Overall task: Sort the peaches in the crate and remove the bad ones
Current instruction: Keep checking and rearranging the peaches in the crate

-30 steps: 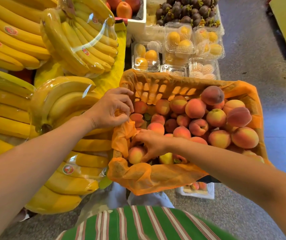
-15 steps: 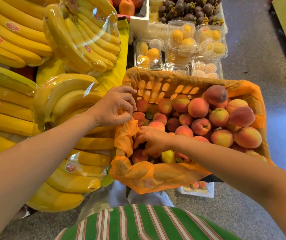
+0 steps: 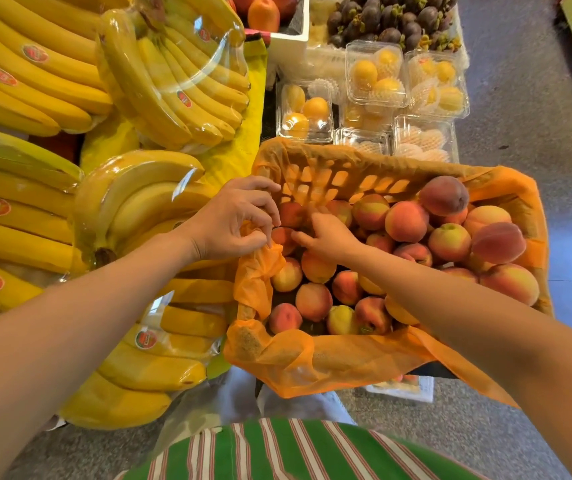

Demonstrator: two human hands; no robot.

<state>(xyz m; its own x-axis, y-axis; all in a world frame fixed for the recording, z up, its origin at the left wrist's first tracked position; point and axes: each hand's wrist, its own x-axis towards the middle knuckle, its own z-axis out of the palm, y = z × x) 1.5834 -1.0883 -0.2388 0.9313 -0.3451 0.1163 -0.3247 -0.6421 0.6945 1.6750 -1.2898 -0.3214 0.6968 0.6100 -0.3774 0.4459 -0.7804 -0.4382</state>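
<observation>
Many round fuzzy peaches (image 3: pixel 406 221), left fingers (image 3: pixel 257 202) pinching crinkled orange liner (image 3: pixel 347 362), right fingers (image 3: pixel 315 218) spread over them

Red-yellow peaches (image 3: pixel 406 221) heaped in orange-lined crate (image 3: pixel 329 171)

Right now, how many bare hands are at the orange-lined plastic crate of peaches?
2. The left hand pinches the thin orange liner draped over the slotted crate; the right hand reaches over peaches beside it.

On my monitor, a green garment (image 3: pixel 295 452) with white-and-red stripes fills the frame's lower edge. Both forearms are bare — the left hand (image 3: pixel 229 226) and right hand (image 3: pixel 328 235) likewise.
</observation>
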